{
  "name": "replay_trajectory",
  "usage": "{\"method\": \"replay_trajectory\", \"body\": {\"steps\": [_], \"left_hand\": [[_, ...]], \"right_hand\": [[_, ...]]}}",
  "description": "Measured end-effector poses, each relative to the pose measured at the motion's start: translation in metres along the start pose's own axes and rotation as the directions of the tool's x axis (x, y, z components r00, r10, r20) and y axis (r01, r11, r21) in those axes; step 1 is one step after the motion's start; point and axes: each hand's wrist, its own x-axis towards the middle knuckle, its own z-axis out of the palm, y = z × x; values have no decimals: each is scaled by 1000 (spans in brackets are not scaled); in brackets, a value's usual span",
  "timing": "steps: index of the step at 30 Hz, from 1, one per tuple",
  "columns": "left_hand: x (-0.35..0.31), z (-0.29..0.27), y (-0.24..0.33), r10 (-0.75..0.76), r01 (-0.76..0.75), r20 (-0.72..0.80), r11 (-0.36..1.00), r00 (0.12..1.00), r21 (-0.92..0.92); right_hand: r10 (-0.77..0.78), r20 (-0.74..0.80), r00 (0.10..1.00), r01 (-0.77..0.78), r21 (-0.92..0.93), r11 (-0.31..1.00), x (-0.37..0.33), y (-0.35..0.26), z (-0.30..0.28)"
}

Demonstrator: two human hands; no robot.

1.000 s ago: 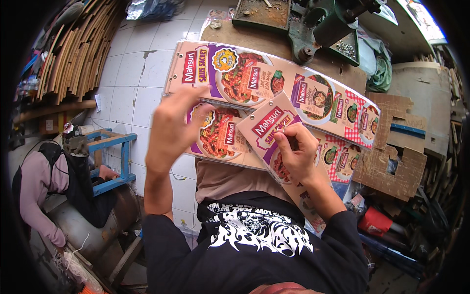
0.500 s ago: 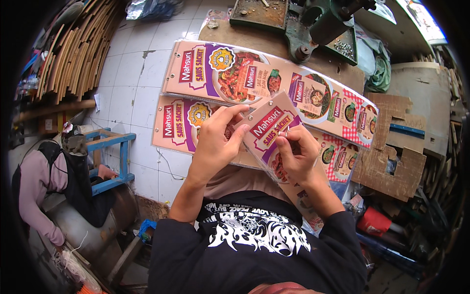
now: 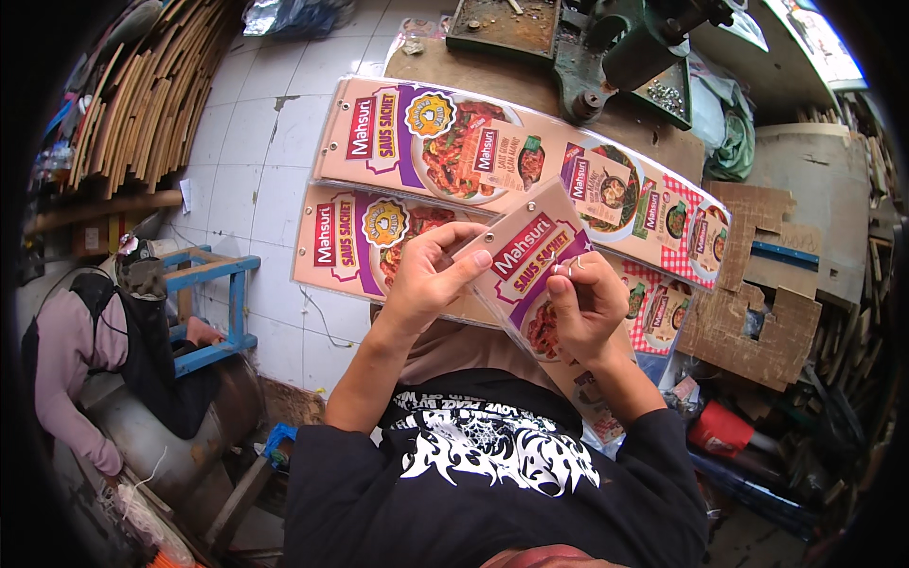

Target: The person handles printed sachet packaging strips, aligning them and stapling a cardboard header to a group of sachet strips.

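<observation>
A long, laminated printed food poster strip [image 3: 525,251] lies tilted in front of me, its near end over my lap. My left hand [image 3: 428,282] grips the strip's upper left edge, thumb on top near a metal eyelet. Over the strip's printed middle, my right hand [image 3: 595,308] is closed in a pinch. A thin, shiny bit shows at its fingertips; I cannot make out what it is. Beneath and beyond lie two similar strips, the far poster strip [image 3: 379,175] and a nearer poster strip [image 3: 331,270], both with eyelets at their left ends.
A green press machine [image 3: 639,62] stands at the far side, between a metal parts tray [image 3: 502,28] and a tray of small eyelets [image 3: 668,95]. Left are a blue stool frame [image 3: 213,275] and stacked wooden strips [image 3: 142,104]. Cut brown board [image 3: 748,327] lies right.
Both hands and the held strip have shifted slightly. My left hand has moved a little right and nearer, and my right hand a little right. The two strips beneath look unmoved.
</observation>
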Motion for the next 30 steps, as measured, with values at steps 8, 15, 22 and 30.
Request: {"method": "replay_trajectory", "body": {"steps": [8,15,22,30], "left_hand": [[11,-15,13,-122,251,289,849,949,-465],[23,-20,26,-222,237,285,971,933,-18],[36,-34,35,-299,269,362,954,883,133],[52,-41,37,-381,318,485,925,788,210]], "right_hand": [[2,-45,999,-1,42,999,-12,0,-7],[-17,-55,998,20,61,998,-11,-1,-7],[-14,-44,999,17,80,997,-11,-1,-7],[-25,-32,999,28,81,996,-11,1,-5]]}}
